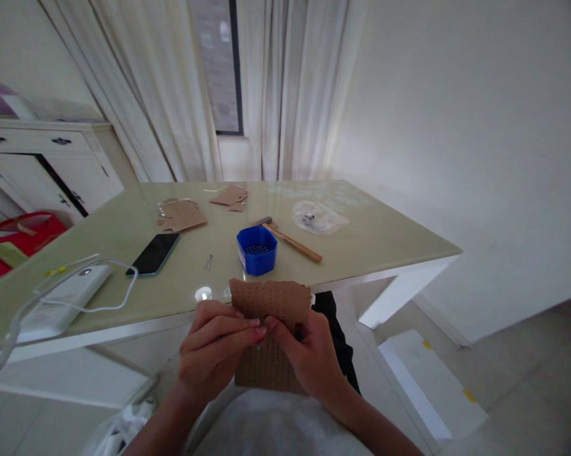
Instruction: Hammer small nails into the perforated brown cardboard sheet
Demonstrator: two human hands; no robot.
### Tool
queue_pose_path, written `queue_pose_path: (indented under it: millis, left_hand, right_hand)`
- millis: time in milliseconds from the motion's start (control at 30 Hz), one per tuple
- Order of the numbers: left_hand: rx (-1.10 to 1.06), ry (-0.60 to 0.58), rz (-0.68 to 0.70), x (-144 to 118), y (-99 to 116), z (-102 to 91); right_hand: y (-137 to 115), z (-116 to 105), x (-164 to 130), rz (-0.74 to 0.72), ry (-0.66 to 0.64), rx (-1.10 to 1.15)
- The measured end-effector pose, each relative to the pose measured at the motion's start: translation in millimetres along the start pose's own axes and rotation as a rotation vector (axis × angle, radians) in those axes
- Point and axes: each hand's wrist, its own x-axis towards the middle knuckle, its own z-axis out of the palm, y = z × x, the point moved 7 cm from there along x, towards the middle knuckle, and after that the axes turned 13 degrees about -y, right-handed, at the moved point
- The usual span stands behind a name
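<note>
Two hands, left hand point(213, 351) and right hand point(304, 354), gripping perforated cardboard point(270, 301), blue tub point(256, 250), hammer point(292, 240) beyond.

Blue tub point(257, 251) and hammer point(292, 241) block the table point(390, 244) ahead; right side open

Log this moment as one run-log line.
left hand: pinching perforated cardboard piece | right hand: gripping same piece | table: blue container, hammer, phone
</note>
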Motion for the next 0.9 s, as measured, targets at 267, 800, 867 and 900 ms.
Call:
queue_pose_path:
  millis: [267, 800, 867, 900]
  left_hand:
    - [0.211, -0.085, 0.137, 5.4, 14.9, -8.8]
    - [0.010, -0.166, -0.534, 28.8, -74.9, -15.7]
    - [0.113, -0.323, -0.868, 18.5, -139.5, -15.9]
    - [0.143, -0.346, -0.933, 16.4, -163.6, -20.1]
  right_hand:
    - [-5.9, 3.1, -3.5, -0.023, -0.038, 0.029]
    - [25.1, -51.2, 0.2, 0.067, 0.196, 0.094]
    - [23.8, -48.9, -1.1, 0.067, 0.195, 0.122]
    - [23.9, -46.8, -0.9, 0.067, 0.192, 0.137]
